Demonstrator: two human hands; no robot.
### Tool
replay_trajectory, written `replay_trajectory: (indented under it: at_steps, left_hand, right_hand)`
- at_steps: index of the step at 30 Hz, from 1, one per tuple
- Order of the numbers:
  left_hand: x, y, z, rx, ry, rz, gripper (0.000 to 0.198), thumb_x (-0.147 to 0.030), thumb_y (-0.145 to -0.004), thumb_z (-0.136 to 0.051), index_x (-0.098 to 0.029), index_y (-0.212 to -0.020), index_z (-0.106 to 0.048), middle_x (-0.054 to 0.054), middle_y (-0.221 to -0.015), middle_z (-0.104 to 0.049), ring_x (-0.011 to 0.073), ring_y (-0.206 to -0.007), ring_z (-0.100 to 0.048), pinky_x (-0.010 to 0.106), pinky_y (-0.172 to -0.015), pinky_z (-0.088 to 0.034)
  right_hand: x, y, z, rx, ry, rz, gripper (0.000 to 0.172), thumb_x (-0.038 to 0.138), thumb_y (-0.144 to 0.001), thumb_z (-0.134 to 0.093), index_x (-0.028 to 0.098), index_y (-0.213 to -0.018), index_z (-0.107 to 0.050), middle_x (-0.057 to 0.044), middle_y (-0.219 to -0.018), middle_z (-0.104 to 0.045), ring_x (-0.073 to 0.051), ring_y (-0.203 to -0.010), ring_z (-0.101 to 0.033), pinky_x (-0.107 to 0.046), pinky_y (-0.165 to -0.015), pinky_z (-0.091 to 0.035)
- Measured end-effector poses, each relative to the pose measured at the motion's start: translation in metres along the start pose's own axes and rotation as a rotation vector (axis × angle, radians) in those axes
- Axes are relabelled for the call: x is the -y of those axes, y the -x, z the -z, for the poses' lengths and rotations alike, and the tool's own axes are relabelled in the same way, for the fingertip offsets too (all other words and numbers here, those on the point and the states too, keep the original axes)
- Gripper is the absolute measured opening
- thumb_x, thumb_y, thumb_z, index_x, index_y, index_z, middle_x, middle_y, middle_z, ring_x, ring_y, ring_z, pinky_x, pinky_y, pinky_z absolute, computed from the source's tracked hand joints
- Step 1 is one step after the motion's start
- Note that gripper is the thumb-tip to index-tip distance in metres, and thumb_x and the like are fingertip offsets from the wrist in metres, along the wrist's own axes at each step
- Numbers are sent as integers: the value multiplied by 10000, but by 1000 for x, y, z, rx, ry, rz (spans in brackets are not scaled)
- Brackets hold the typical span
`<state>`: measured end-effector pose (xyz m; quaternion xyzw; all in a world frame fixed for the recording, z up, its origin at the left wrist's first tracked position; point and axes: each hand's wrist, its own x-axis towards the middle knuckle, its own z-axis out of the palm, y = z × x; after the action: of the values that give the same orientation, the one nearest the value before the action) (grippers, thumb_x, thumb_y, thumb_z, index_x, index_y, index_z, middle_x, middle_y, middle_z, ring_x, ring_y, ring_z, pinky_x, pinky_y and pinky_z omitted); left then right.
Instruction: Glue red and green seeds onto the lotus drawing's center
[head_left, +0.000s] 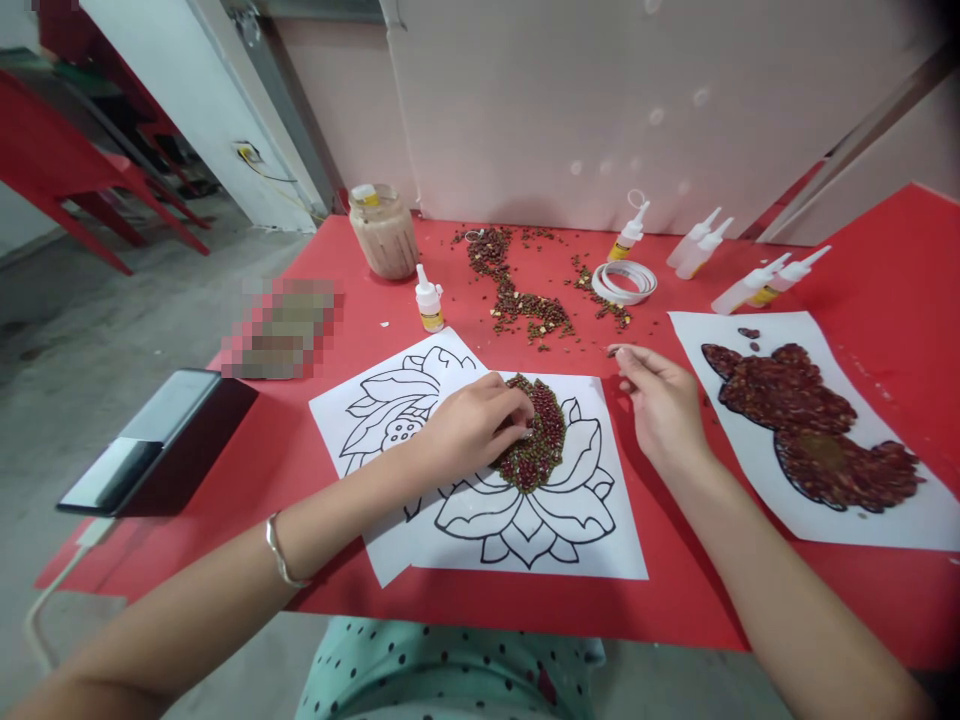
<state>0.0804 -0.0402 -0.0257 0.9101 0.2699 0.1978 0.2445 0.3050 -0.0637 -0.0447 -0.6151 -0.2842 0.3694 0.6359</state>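
Observation:
A lotus drawing (525, 530) lies in front of me, its centre covered with red and green beans (551, 410). Curled over the left side of those beans is my left hand (480, 420), its fingers closed at the surface; what they hold, if anything, is hidden. My right hand (664, 405) hovers past the sheet's upper right corner, thumb and forefinger pinched on a small dark bean (613, 350). A second line drawing (405, 385) sits partly under the lotus sheet and my left forearm.
Loose beans (517, 300) spread behind the sheets. Around them stand a glue bottle (430, 300), a cloudy jar (384, 235), a tape roll (624, 283) and several more bottles (701, 245). A finished-looking bean picture (810, 420) lies right; a phone (150, 440) with a cable leans left.

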Motion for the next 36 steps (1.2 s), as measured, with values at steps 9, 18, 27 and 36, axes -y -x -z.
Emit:
replay_trajectory:
  at_steps: [9, 18, 27, 36]
  left_hand:
    - [-1, 12, 6, -79, -113, -143, 236, -146, -867, -430, -145, -954, -650, 75, -851, -597, 170, -803, -490, 313, -710, -471]
    - [-1, 28, 4, -35, -305, -282, 304, -170, -838, -432, -153, -1025, -671, 73, -820, -567, 177, -762, -458, 315, -647, -438]
    - [-1, 29, 6, -2, -380, -298, 337, -318, -907, -448, -148, -1128, -637, 87, -886, -589, 194, -789, -459, 332, -671, -435]
    - [0, 30, 3, 65, -419, -262, 456, -488, -926, -403, -165, -1169, -615, 81, -937, -594, 210, -853, -471, 341, -723, -417]
  right_hand:
    - [8, 5, 0, -8, 6, -43, 291, 414, -592, -767, 217, -802, -722, -18, -875, -667, -53, -567, -445, -182, -451, -323]
    - [2, 5, -2, 36, -11, 28, 200, 363, -646, -748, 228, -790, -715, -30, -908, -694, -114, -770, -599, -236, -632, -463]
    - [-2, 1, -1, 43, -23, 100, 132, 316, -678, -732, 238, -782, -713, -11, -892, -694, -118, -842, -617, -279, -812, -475]
    - [-5, 1, 0, 35, 5, 104, 154, 333, -681, -731, 226, -790, -711, -12, -880, -689, -105, -792, -611, -273, -783, -480]
